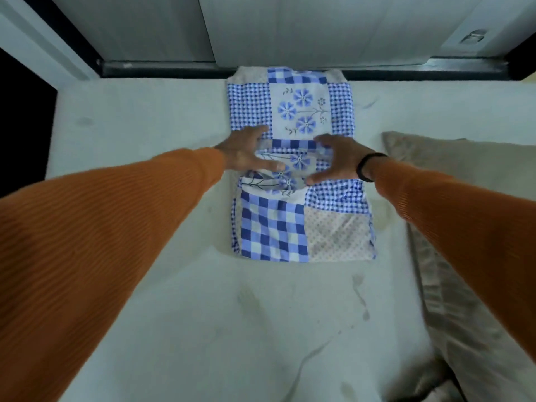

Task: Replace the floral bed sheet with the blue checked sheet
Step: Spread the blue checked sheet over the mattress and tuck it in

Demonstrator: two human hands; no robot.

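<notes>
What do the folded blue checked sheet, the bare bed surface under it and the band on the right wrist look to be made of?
Blue checked sheet: thin woven cloth, matte, printed checks and flowers; it folds flat with soft creases. Bed surface: pale matte fabric, probably a mattress cover, lightly wrinkled and stained. Wrist band: black, smooth, perhaps rubber or plastic; too small to tell.

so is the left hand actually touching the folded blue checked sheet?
Touching. The head view shows the left hand on the blue checked sheet, fingers spread flat and its thumb lying across the cloth's raised middle fold.
</notes>
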